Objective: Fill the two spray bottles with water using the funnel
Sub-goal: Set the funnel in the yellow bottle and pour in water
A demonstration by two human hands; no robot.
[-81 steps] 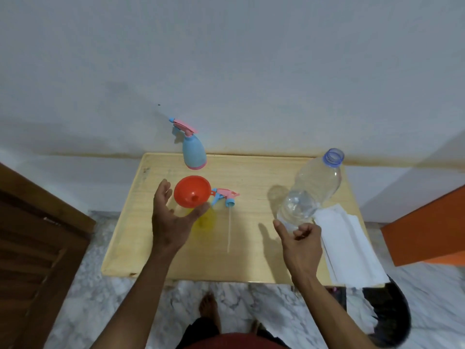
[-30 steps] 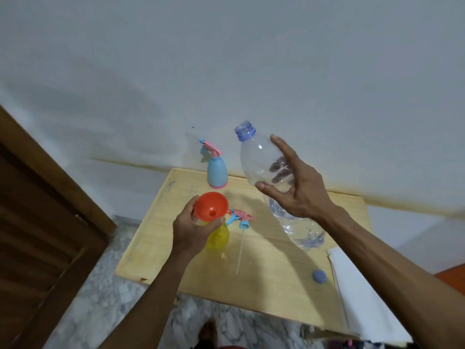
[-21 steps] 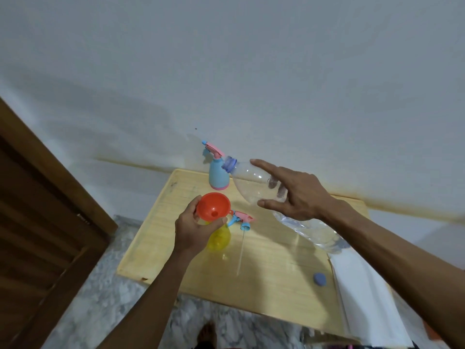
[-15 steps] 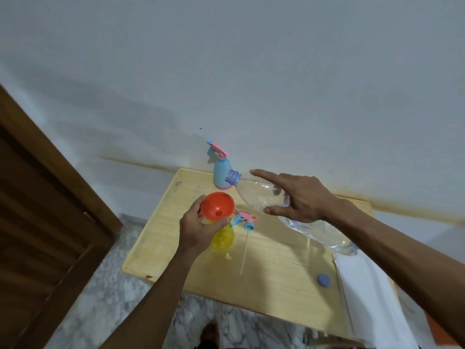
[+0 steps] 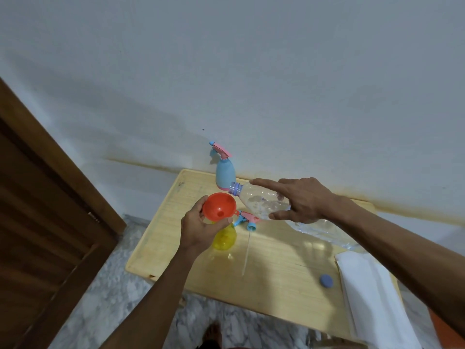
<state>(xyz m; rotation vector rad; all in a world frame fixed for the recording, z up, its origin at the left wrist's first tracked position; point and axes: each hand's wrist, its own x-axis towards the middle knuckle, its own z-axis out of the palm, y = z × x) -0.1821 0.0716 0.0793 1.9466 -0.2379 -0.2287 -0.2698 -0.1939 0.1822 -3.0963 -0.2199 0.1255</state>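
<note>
Two hands are busy: the left hand (image 5: 201, 229) grasps the round orange plastic funnel (image 5: 219, 206) seated in the small yellow translucent spray bottle (image 5: 224, 238) near the left edge of the pale wooden bench (image 5: 281, 280). The right hand (image 5: 299, 201) grasps the clear plastic water bottle (image 5: 261, 202), tipped with its mouth at the funnel rim. It looks thin-walled and sloshing (likely easy to crush); mid-body seems the best hold. Half a second ago its neck sat higher. The blue spray bottle (image 5: 224, 176) stands at the far edge.

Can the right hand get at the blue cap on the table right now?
Probably not yet: the right hand grips the tilted water bottle at the funnel. The blue cap itself lies uncovered on the table.
</note>
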